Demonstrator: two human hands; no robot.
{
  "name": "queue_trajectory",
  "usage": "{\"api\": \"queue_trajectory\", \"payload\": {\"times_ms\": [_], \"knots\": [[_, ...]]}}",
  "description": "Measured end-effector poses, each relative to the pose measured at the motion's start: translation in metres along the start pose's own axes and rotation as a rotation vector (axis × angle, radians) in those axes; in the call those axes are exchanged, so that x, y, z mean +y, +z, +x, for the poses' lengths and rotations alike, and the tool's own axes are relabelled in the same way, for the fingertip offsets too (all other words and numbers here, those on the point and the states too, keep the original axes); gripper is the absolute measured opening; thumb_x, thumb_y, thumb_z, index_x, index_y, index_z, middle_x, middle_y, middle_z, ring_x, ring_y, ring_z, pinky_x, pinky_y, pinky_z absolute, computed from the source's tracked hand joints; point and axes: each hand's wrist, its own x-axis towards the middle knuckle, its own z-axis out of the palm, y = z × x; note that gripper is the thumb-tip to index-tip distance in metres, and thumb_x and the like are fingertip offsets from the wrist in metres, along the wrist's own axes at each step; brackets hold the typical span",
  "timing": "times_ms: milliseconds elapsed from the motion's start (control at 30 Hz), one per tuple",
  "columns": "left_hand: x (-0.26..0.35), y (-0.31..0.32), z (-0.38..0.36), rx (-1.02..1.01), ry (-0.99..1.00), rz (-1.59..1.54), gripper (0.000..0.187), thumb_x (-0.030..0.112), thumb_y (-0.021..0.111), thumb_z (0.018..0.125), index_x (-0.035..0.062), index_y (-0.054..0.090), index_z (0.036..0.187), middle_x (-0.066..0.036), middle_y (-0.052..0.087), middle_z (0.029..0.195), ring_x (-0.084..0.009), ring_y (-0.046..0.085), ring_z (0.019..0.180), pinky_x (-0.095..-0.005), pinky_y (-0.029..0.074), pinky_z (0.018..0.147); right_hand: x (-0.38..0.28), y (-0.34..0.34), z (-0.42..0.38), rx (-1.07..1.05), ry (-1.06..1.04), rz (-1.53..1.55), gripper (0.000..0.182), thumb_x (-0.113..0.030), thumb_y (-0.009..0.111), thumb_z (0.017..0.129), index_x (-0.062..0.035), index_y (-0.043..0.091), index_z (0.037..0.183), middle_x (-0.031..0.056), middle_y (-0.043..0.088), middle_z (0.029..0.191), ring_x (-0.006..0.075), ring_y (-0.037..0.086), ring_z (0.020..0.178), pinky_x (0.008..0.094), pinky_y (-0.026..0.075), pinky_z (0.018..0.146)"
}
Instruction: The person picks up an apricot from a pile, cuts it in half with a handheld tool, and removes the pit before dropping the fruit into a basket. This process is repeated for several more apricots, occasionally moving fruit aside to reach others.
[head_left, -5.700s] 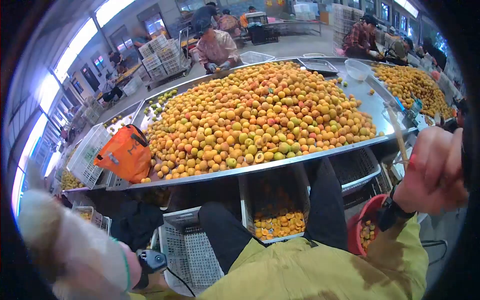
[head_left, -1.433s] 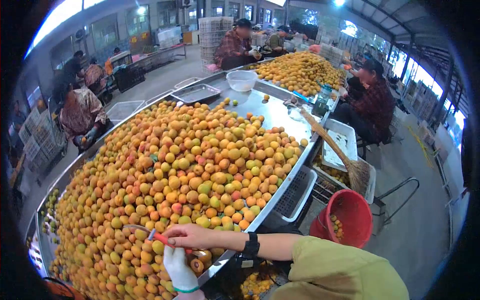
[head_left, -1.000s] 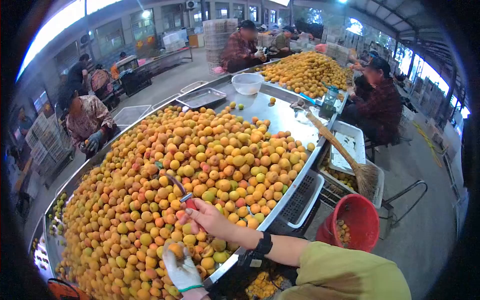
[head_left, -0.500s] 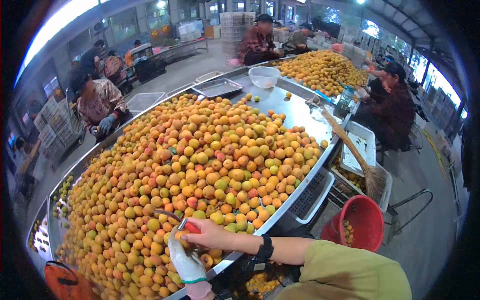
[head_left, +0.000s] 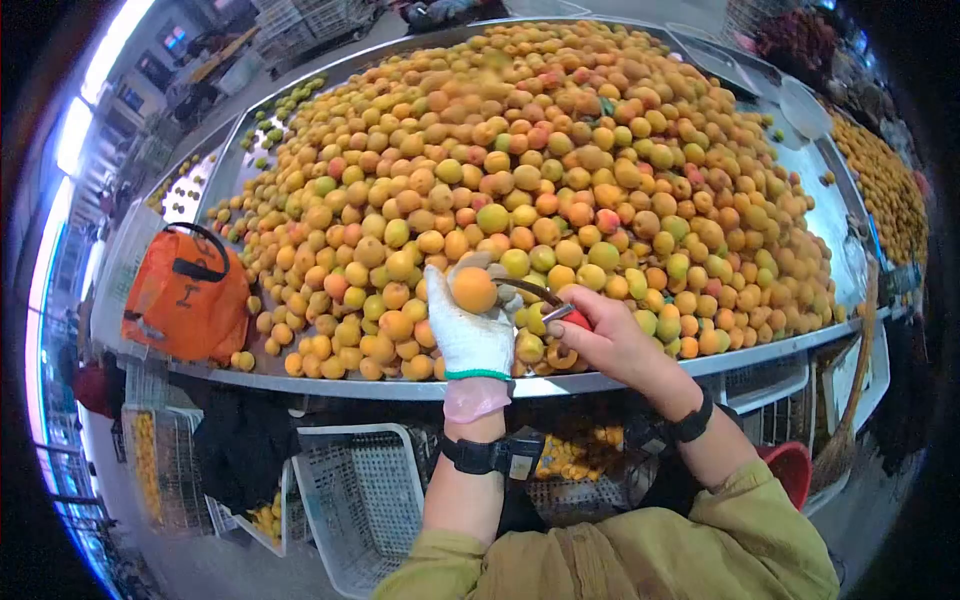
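My left hand [head_left: 470, 340], in a white knitted glove with a green cuff edge, holds an orange apricot [head_left: 474, 290] in its curled fingers. A curved knife [head_left: 574, 317] with a red handle is gripped in my right hand [head_left: 615, 345], which is bare. Its thin blade points left and reaches the gloved fingers, beside the apricot. Both hands are over the near edge of a large heap of apricots [head_left: 540, 190], some yellow, some green, some blushed red. Cut fruit lies just below the knife. The heap rests on a metal table [head_left: 400, 387] with a raised rim.
An orange bag [head_left: 185, 300] sits at the table's left end. Below the rim stand a white basket [head_left: 355, 500] and a container of orange fruit pieces [head_left: 580, 455]. At right are a broom [head_left: 862, 380], a red bucket [head_left: 788, 470] and a clear bowl [head_left: 803, 108].
My view has swung left and down to the table. The left glove now shows an apricot held up in its fingers, with the knife still in my right hand.
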Motion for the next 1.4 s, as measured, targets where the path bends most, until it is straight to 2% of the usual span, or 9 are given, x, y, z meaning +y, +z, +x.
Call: {"api": "queue_trajectory", "payload": {"times_ms": [167, 367, 533, 800, 967, 1000, 1133, 1300, 1400], "knots": [[0.004, -0.007, 0.005, -0.057, 0.02, -0.037, 0.052, 0.054, 0.039, 0.093, 0.0062, 0.061, 0.094, -0.009, 0.062, 0.075, -0.0217, 0.055, 0.059, -0.0334, 0.045, 0.055, 0.006, -0.002, -0.002, -0.034, 0.076, -0.14, 0.021, -0.022, 0.065, 0.087, -0.0042, 0.055, 0.087, 0.0054, 0.048, 0.064, 0.0136, 0.048, 0.061, 0.0298, 0.041, 0.055], [0.0, -0.003, 0.001, -0.123, 0.198, 0.11, 0.055, 0.054, 0.035, 0.096, 0.0056, 0.061, 0.091, -0.009, 0.062, 0.075, -0.0199, 0.058, 0.063, -0.0312, 0.047, 0.057, 0.006, 0.003, -0.003, -0.031, -0.09, -0.179, 0.023, -0.023, 0.066, 0.086, -0.0047, 0.053, 0.084, 0.0075, 0.046, 0.061, 0.0195, 0.048, 0.056, 0.0322, 0.04, 0.052], [-0.006, 0.01, -0.006, -0.019, 0.318, 0.182, 0.056, 0.053, 0.032, 0.097, 0.0053, 0.061, 0.09, -0.008, 0.062, 0.076, -0.0189, 0.06, 0.067, -0.0295, 0.049, 0.059, 0.005, 0.006, -0.006, -0.02, -0.072, -0.15, 0.023, -0.024, 0.065, 0.087, -0.0046, 0.053, 0.085, 0.0088, 0.046, 0.06, 0.022, 0.049, 0.055, 0.0333, 0.041, 0.052], [-0.009, 0.002, -0.005, -0.055, 0.456, 0.376, 0.057, 0.053, 0.031, 0.098, 0.0053, 0.06, 0.09, -0.007, 0.063, 0.081, -0.0179, 0.06, 0.072, -0.0292, 0.051, 0.066, 0.005, 0.012, -0.006, 0.045, -0.065, -0.418, 0.029, -0.028, 0.065, 0.086, -0.0036, 0.049, 0.083, 0.015, 0.055, 0.064, 0.0349, 0.057, 0.061, 0.0411, 0.043, 0.053], [-0.033, 0.004, -0.008, -0.073, 0.201, 0.002, 0.058, 0.055, 0.029, 0.097, 0.0043, 0.056, 0.11, -0.011, 0.062, 0.098, -0.0218, 0.061, 0.086, -0.0365, 0.051, 0.077, 0.024, 0.023, -0.003, 0.092, -0.053, -0.325, 0.027, -0.026, 0.064, 0.087, -0.0025, 0.052, 0.087, 0.0139, 0.055, 0.063, 0.0293, 0.056, 0.059, 0.0375, 0.044, 0.053], [-0.033, 0.007, -0.013, -0.208, 0.197, 0.017, 0.06, 0.054, 0.029, 0.098, 0.0032, 0.049, 0.122, -0.014, 0.058, 0.114, -0.0249, 0.058, 0.102, -0.0391, 0.048, 0.09, 0.026, 0.02, -0.001, 0.086, -0.005, -0.244, 0.026, -0.025, 0.064, 0.088, -0.0021, 0.053, 0.09, 0.0121, 0.055, 0.063, 0.025, 0.056, 0.058, 0.0351, 0.044, 0.054], [-0.024, 0.011, -0.018, -0.465, 0.208, 0.387, 0.057, 0.046, 0.036, 0.099, 0.002, 0.039, 0.134, -0.014, 0.049, 0.13, -0.0256, 0.051, 0.117, -0.04, 0.041, 0.101, 0.004, -0.015, 0.003, 0.028, 0.056, -0.135, 0.022, -0.021, 0.061, 0.091, 0.0, 0.055, 0.095, 0.0056, 0.055, 0.067, 0.0104, 0.05, 0.062, 0.0284, 0.042, 0.055], [-0.047, -0.002, -0.019, -0.432, 0.119, 0.339, 0.056, 0.044, 0.039, 0.099, 0.0008, 0.041, 0.134, -0.014, 0.051, 0.128, -0.0243, 0.051, 0.118, -0.0368, 0.042, 0.101, 0.012, 0.014, -0.004, 0.154, -0.016, -0.054, 0.023, -0.017, 0.058, 0.091, 0.0007, 0.054, 0.105, 0.0121, 0.063, 0.078, 0.0198, 0.059, 0.067, 0.033, 0.047, 0.063], [-0.054, -0.001, -0.02, -0.348, 0.097, 0.406, 0.049, 0.04, 0.042, 0.099, 0.0007, 0.046, 0.128, -0.01, 0.058, 0.115, -0.0164, 0.056, 0.102, -0.0301, 0.048, 0.088, 0.015, 0.022, -0.004, 0.216, -0.031, -0.027, 0.021, -0.018, 0.054, 0.095, 0.0006, 0.053, 0.104, 0.0057, 0.058, 0.078, 0.0128, 0.053, 0.068, 0.0277, 0.045, 0.062]]}}
